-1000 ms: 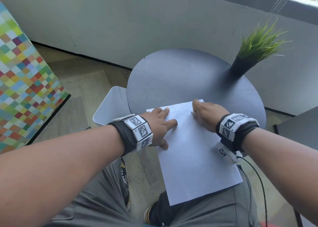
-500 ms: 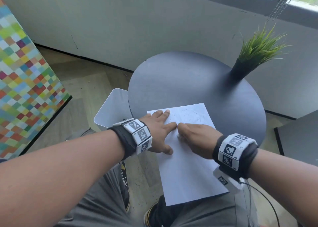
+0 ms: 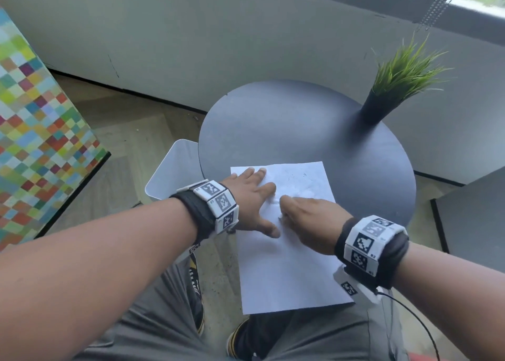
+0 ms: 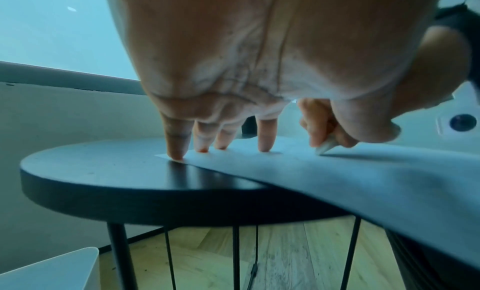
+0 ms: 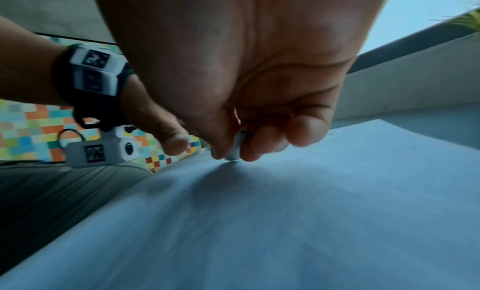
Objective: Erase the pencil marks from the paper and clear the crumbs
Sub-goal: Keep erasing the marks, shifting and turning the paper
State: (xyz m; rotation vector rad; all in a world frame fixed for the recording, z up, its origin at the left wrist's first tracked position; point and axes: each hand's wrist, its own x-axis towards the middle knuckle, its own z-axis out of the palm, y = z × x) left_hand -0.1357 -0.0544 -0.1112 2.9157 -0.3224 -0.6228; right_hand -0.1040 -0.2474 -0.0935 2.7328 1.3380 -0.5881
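Note:
A white sheet of paper [image 3: 289,267] lies on the near edge of a round dark table [image 3: 300,120] and hangs over my lap. Faint pencil marks and crumbs [image 3: 296,174] show near its far edge. My left hand [image 3: 251,196] presses flat on the sheet's far left corner, fingers straight [image 4: 265,134]. My right hand [image 3: 303,218] pinches a small white eraser [image 5: 235,148] between thumb and fingers, its tip touching the paper just right of my left hand. The eraser [image 4: 324,147] also shows in the left wrist view. In the head view the right hand hides it.
A potted grass plant [image 3: 393,87] stands at the table's far right. A white bin [image 3: 175,169] sits on the floor left of the table. A checkered multicolour panel [image 3: 41,131] leans at far left. A dark surface [image 3: 475,218] lies at right.
My right hand slid from the sheet's far right area down and left, stopping close to my left hand. The left hand stayed pressed on the paper.

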